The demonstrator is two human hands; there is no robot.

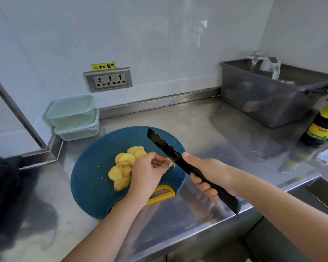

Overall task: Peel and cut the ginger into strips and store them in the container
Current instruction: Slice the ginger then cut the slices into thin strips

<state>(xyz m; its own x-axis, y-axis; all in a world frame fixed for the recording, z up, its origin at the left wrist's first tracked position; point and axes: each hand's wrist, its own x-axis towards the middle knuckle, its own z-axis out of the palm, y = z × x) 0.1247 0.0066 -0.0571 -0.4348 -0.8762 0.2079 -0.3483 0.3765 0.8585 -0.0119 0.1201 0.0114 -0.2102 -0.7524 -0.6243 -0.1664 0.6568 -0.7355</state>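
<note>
Several yellow ginger slices point(122, 167) lie overlapped on a round blue cutting board point(95, 159) with a yellow handle. My left hand point(148, 171) hovers over the right side of the slices and pinches a small ginger piece point(170, 161) right against the knife blade. My right hand point(206, 174) grips the handle of a black knife point(163, 144), whose blade points up and away over the board. Two stacked lidded plastic containers point(72, 116) stand at the back left, closed.
A grey plastic bin point(269, 99) holding a glass jug sits at the back right. A dark sauce bottle point(322, 125) stands at the right edge. A wall socket point(108, 80) is above the steel counter point(225, 129). A dark object lies at the far left.
</note>
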